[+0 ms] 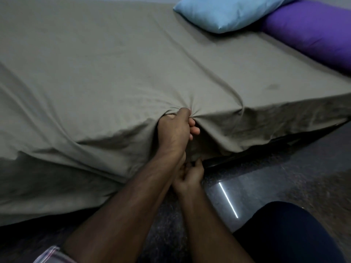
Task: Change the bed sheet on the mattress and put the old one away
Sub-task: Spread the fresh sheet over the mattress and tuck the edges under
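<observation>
Grey-brown cotton bed sheet (114, 76): our left hand (175, 130) grips a bunched fold; our right hand (189, 177) pinches its lower hem.

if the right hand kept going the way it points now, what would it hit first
Most likely the dark bed frame under the grey sheet: the right hand reaches toward that gap at the sheet's lower edge. Depth is unclear.

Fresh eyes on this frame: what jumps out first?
The left hand bunching the grey sheet at the mattress's near edge, creases radiating from its grip. Below it the right hand works at the sheet's lower hem. Far right, a blue pillow and purple bolster lie on the bed.
</observation>
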